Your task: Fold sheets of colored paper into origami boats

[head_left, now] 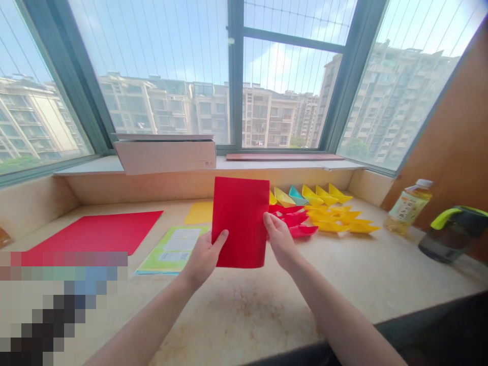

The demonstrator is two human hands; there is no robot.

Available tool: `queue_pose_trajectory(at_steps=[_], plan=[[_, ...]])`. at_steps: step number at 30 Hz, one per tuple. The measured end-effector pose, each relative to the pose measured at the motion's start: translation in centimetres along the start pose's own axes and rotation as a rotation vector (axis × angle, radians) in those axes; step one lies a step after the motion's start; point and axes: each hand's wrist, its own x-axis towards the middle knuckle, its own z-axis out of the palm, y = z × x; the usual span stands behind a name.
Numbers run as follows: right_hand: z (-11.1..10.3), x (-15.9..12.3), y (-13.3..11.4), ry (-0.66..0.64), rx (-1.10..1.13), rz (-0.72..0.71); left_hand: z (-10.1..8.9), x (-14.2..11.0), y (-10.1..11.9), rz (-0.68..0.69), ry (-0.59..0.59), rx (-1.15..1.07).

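Observation:
A folded red paper sheet [240, 218] stands upright in the air over the marble counter [244, 310], in front of the window. My left hand [204, 256] grips its lower left edge, thumb on the front. My right hand [280, 241] pinches its right edge, thumb on the front. Both hands are closed on the sheet. Behind the sheet to the right lie folded red paper boats [295, 221] and several yellow paper boats [339, 216], with one teal boat [297, 194] among them.
A large red sheet [99, 231] lies flat at the left, a yellow sheet [200, 212] and a green printed booklet [173, 249] nearer the middle. A white box [165, 155] rests on the sill. A drink bottle [409, 206] and a green-lidded jug [452, 234] stand at the right.

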Motion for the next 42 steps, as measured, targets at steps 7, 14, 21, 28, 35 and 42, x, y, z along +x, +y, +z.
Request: queue_pose_trajectory(at_steps=[7,14,21,28,35,42], plan=[[-0.3,0.1,0.6,0.046,-0.070,-0.050,0.4,-0.1,-0.1,0.070,0.044,0.013],[0.3,-0.3,1.6,-0.099,-0.306,-0.025,-0.3,0.4,-0.3,0.142,0.252,0.097],[0.5,-0.8,1.5,-0.024,-0.322,-0.026,0.3,0.3,-0.2,-0.094,0.039,-0.331],[0.4,-0.2,1.2,-0.113,-0.218,0.090,0.0,0.3,0.7,-0.179,0.036,-0.130],[0.4,-0.6,0.9,-0.174,-0.298,0.071,-1.2,0.9,-0.1,-0.066,0.087,-0.019],[-0.2,0.2,1.0,-0.146,-0.244,0.071,-1.7,0.8,0.1,-0.177,-0.102,0.116]])
